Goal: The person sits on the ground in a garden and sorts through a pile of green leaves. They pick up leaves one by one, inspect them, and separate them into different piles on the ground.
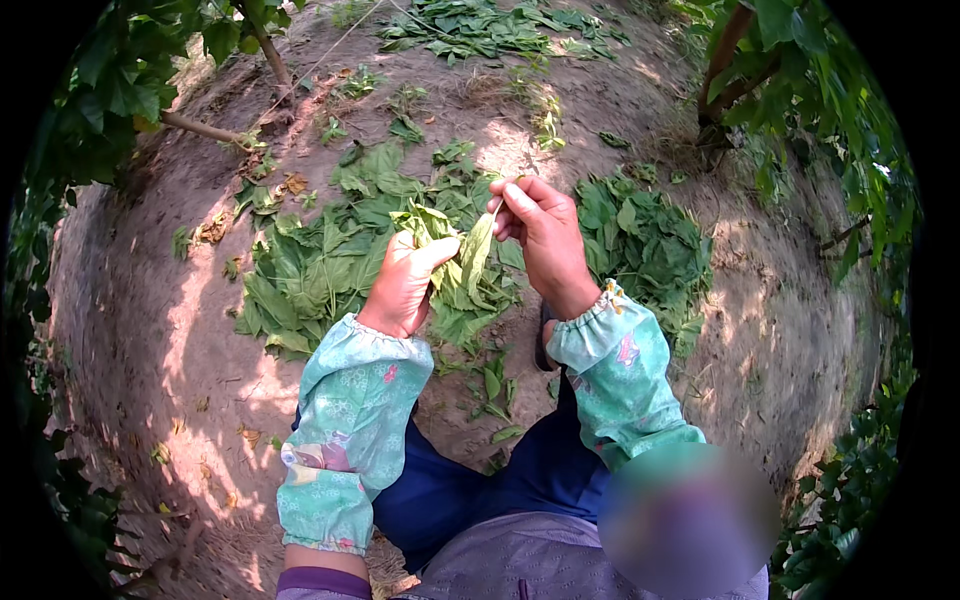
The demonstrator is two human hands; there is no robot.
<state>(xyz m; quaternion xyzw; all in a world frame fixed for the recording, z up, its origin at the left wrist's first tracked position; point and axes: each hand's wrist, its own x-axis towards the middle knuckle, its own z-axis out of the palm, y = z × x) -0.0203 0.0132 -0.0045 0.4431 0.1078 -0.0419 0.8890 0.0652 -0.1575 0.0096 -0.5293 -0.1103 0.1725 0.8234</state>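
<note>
My left hand is closed around a bunch of limp green leaves, with the thumb pressed across them. Just to its right, my right hand pinches the thin stem of a single pale green leaf between thumb and fingertips. That leaf hangs down from the fingers beside the bunch. Below both hands, a wide heap of picked leaves lies on the soil. A second, darker heap lies to the right, past my right wrist. My left palm is hidden behind the thumb and leaves.
More leaves are spread on the bare ground farther ahead. A leafy shrub trunk stands at upper right, and a leaning stem at upper left. A thin cord runs slantwise near that stem. Foliage borders the lower right.
</note>
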